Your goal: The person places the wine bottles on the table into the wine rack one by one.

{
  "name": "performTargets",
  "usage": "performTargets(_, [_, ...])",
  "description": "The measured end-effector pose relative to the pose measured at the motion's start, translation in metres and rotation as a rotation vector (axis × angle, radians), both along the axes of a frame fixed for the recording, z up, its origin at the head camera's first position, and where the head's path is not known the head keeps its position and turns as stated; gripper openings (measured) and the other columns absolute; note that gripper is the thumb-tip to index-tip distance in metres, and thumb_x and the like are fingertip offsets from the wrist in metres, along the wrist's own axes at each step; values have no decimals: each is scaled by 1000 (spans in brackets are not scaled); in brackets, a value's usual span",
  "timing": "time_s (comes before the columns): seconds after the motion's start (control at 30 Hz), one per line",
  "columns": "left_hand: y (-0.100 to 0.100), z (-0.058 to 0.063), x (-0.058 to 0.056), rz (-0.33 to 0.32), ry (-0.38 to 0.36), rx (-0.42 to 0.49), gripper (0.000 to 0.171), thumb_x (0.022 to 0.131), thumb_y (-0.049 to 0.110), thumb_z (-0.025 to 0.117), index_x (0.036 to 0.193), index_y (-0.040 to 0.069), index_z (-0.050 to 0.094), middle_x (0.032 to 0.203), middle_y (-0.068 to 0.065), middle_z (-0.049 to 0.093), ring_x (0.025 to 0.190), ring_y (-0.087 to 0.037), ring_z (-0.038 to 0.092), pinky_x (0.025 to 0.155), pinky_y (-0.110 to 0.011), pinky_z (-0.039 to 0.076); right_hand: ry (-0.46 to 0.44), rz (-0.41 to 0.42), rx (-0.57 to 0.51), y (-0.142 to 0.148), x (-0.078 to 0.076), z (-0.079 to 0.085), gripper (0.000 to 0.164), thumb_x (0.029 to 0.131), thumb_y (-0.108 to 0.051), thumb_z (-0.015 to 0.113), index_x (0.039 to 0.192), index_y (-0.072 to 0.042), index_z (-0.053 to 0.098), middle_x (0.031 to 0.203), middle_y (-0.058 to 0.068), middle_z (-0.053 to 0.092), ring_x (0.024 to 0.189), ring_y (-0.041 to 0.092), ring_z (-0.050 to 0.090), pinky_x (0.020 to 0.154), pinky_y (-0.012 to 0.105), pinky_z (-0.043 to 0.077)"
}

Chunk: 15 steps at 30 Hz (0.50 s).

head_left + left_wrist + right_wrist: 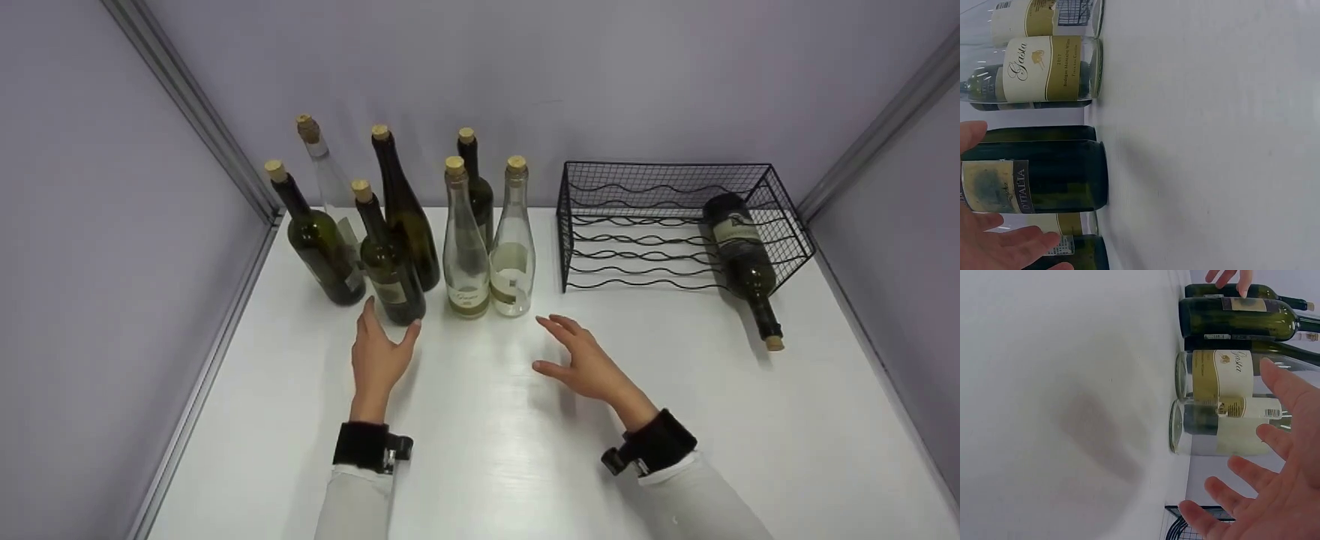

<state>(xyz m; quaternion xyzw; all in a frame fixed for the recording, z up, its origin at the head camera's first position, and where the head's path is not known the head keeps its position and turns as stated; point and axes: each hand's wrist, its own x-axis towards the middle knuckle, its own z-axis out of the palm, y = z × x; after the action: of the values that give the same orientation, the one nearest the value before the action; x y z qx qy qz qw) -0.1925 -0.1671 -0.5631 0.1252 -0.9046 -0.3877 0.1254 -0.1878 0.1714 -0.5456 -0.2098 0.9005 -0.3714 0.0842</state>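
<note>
My left hand (377,360) is at the front dark green wine bottle (391,281), thumb and fingers spread to either side of it. In the left wrist view that bottle (1067,177) stands upright, its label facing me; whether the fingers touch it I cannot tell. My right hand (589,364) hovers over the table with its fingers spread and nothing in it. Nearest to it are two clear glass bottles, one (512,262) on the right and one (466,262) beside it. In the right wrist view, the right hand (1275,478) is in front of these bottles.
A black wire wine rack (637,240) stands at the back right, with one dark bottle (742,247) lying in it, neck forward. More corked bottles stand behind and left, including a green one (322,251) and a tall dark one (409,225). Pale walls (480,75) enclose the white table (480,465).
</note>
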Motion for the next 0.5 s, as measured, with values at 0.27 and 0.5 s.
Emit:
performTargets(0.27, [-4, 0, -17, 7, 16, 112, 97, 85, 48, 71, 154, 1, 21, 152, -24, 32, 137, -40, 35, 107, -52, 33, -18, 40, -8, -16, 0, -2, 76, 90, -44, 70, 153, -16, 38, 154, 17, 33, 139, 37, 31, 109, 56, 30])
performTargets(0.5, [-6, 2, -32, 34, 42, 214, 107, 82, 58, 70, 156, 3, 16, 153, -21, 31, 139, -36, 32, 109, -52, 31, -41, 83, -48, -29, 2, -5, 76, 90, -46, 69, 153, -16, 37, 153, 15, 34, 139, 35, 34, 109, 54, 32])
